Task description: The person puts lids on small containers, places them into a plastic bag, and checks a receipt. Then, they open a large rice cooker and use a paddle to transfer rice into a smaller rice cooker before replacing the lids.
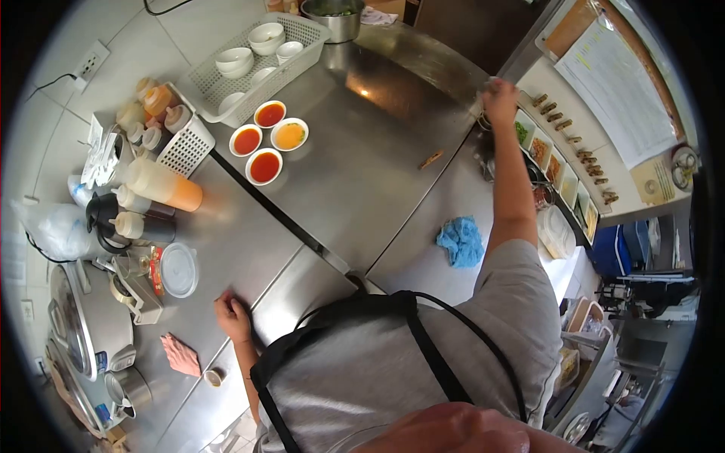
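Observation:
My right hand (500,102) reaches to the far right of the steel counter, beside the row of topping containers (541,148). Its fingers are closed; what they hold, if anything, I cannot make out. Glass jars (484,121) stand just under it. My left hand (232,317) rests near the counter edge, loosely curled, thumb apart, with nothing in it. Close to it lie a pink folded item (180,355) and a small cup (214,377). Mid-counter are white bowls of red sauce (265,167) and one with yellow contents (290,135).
A blue cloth (461,241) lies by my right arm. A white basket (204,83) holds bowls at the back left. Squeeze bottles (162,185) and a round lidded tub (180,269) line the left side. A metal pot (336,26) stands at the back.

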`<state>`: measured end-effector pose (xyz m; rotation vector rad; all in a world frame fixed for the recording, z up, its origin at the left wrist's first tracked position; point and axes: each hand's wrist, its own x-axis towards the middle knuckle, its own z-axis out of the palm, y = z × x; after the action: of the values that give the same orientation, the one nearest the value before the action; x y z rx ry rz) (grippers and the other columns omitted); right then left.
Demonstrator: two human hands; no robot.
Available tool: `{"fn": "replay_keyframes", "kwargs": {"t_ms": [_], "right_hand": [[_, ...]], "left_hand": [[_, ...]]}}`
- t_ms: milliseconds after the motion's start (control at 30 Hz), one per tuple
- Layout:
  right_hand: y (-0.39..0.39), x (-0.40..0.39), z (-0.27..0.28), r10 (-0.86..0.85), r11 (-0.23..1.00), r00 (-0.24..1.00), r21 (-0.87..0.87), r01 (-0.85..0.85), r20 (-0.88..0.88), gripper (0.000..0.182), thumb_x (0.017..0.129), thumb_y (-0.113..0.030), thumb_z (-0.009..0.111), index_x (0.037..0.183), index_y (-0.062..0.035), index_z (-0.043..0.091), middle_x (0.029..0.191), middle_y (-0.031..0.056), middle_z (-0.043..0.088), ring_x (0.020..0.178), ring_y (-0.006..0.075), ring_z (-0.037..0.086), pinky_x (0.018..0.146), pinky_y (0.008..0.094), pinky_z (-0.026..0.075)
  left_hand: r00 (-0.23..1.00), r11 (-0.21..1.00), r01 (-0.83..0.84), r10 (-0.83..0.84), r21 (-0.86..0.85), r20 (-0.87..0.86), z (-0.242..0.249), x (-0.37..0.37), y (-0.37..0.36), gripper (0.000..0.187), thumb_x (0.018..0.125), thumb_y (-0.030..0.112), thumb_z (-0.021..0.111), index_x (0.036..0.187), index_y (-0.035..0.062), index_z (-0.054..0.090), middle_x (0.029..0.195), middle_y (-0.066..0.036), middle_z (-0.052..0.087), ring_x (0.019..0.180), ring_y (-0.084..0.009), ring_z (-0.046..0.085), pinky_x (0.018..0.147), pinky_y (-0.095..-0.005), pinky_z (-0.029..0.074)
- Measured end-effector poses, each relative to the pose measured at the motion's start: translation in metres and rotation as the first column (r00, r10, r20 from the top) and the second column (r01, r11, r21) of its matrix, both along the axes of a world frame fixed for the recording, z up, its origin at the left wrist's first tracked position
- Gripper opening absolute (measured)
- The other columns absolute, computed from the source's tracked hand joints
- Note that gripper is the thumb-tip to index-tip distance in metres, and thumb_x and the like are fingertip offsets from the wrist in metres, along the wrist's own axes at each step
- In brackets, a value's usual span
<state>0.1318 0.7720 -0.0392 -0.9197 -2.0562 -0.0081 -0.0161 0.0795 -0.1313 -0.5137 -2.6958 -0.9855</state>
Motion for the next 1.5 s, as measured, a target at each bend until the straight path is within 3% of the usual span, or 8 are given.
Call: {"fn": "replay_keyframes", "kwargs": {"t_ms": [500, 533, 633, 767, 933, 1133, 1300, 1500], "right_hand": [[0.182, 0.076, -0.079, -0.047, 0.896, 0.911, 0.42, -0.143, 0.41, 0.039, 0.073, -0.03, 0.057, 0.105, -0.0091, 0.053, 0.098, 0.0127, 0.054, 0.085, 0.0299, 0.052, 0.075, 0.0425, 0.041], [0.178, 0.071, -0.065, -0.39, 0.921, 0.511, 0.318, 0.226, 0.766, 0.044, 0.076, -0.042, 0.053, 0.108, -0.0119, 0.052, 0.097, 0.0105, 0.055, 0.08, 0.0271, 0.053, 0.066, 0.0428, 0.043], [0.12, 0.046, -0.012, -0.186, 0.922, 0.96, 0.375, 0.096, 0.211, 0.052, 0.074, -0.043, 0.056, 0.108, -0.0049, 0.051, 0.091, 0.0174, 0.055, 0.087, 0.0316, 0.05, 0.072, 0.0447, 0.042], [-0.029, -0.019, 0.013, 0.193, 0.827, 0.981, 0.535, -0.173, 0.019, 0.04, 0.072, -0.026, 0.062, 0.104, -0.0032, 0.052, 0.088, 0.0154, 0.054, 0.085, 0.0309, 0.05, 0.081, 0.0397, 0.038], [-0.207, -0.103, -0.008, 0.694, 0.719, 0.719, 0.071, -0.692, -0.017, 0.028, 0.074, 0.0, 0.049, 0.102, 0.0032, 0.05, 0.107, 0.0159, 0.045, 0.093, 0.0246, 0.045, 0.071, 0.0313, 0.04], [-0.453, -0.156, -0.053, 0.984, 0.023, 0.06, -0.218, -0.976, -0.168, 0.025, 0.066, 0.0, 0.052, 0.091, -0.0038, 0.053, 0.098, 0.0163, 0.049, 0.097, 0.033, 0.045, 0.086, 0.0398, 0.036], [-0.611, -0.15, -0.045, 0.905, -0.394, -0.41, -0.591, -0.704, -0.116, 0.033, 0.067, -0.01, 0.058, 0.1, -0.0082, 0.054, 0.111, 0.0157, 0.044, 0.103, 0.0318, 0.045, 0.087, 0.0387, 0.038], [-0.748, -0.171, -0.02, 0.864, -0.354, -0.489, -0.545, -0.76, 0.12, 0.044, 0.068, -0.014, 0.06, 0.11, -0.0116, 0.05, 0.118, 0.0136, 0.04, 0.109, 0.0323, 0.04, 0.09, 0.0418, 0.034]], "left_hand": [[0.96, 0.975, -0.15, 0.183, -0.163, 0.213, 0.008, 0.001, 0.02, 0.025, 0.072, 0.01, 0.047, 0.095, 0.0022, 0.054, 0.084, -0.014, 0.055, 0.078, -0.0281, 0.053, 0.071, -0.0378, 0.043], [0.919, 0.98, -0.197, 0.193, -0.022, 0.343, -0.004, -0.002, 0.011, 0.03, 0.072, 0.011, 0.048, 0.1, 0.0025, 0.052, 0.085, -0.015, 0.055, 0.079, -0.0283, 0.053, 0.072, -0.0372, 0.043], [0.967, 0.961, -0.251, 0.254, -0.117, 0.017, 0.027, 0.009, 0.001, 0.037, 0.07, 0.009, 0.055, 0.107, 0.006, 0.048, 0.101, -0.015, 0.048, 0.091, -0.0295, 0.047, 0.08, -0.0375, 0.039], [0.812, 0.807, -0.568, 0.517, -0.161, -0.269, 0.063, 0.033, -0.046, 0.041, 0.064, 0.015, 0.061, 0.103, 0.0094, 0.051, 0.103, -0.017, 0.045, 0.096, -0.032, 0.042, 0.081, -0.0396, 0.035], [0.515, 0.45, -0.811, 0.852, -0.373, -0.091, 0.056, 0.067, -0.115, 0.061, 0.062, 0.036, 0.064, 0.115, 0.0154, 0.042, 0.117, -0.025, 0.034, 0.108, -0.038, 0.033, 0.087, -0.0468, 0.031], [0.715, 0.703, -0.682, 0.699, -0.201, 0.016, 0.007, 0.098, -0.159, 0.058, 0.068, 0.02, 0.063, 0.12, 0.01, 0.04, 0.102, -0.019, 0.046, 0.093, -0.0348, 0.045, 0.08, -0.0408, 0.039], [0.714, 0.703, -0.7, 0.693, 0.127, 0.097, 0.028, 0.096, -0.206, 0.057, 0.066, 0.015, 0.064, 0.117, 0.0051, 0.041, 0.1, -0.018, 0.047, 0.093, -0.034, 0.046, 0.08, -0.0396, 0.039], [0.713, 0.712, -0.7, 0.701, 0.052, 0.009, 0.024, 0.063, -0.292, 0.056, 0.064, 0.016, 0.065, 0.114, 0.0044, 0.043, 0.099, -0.017, 0.049, 0.091, -0.0339, 0.048, 0.08, -0.0402, 0.039]]}}
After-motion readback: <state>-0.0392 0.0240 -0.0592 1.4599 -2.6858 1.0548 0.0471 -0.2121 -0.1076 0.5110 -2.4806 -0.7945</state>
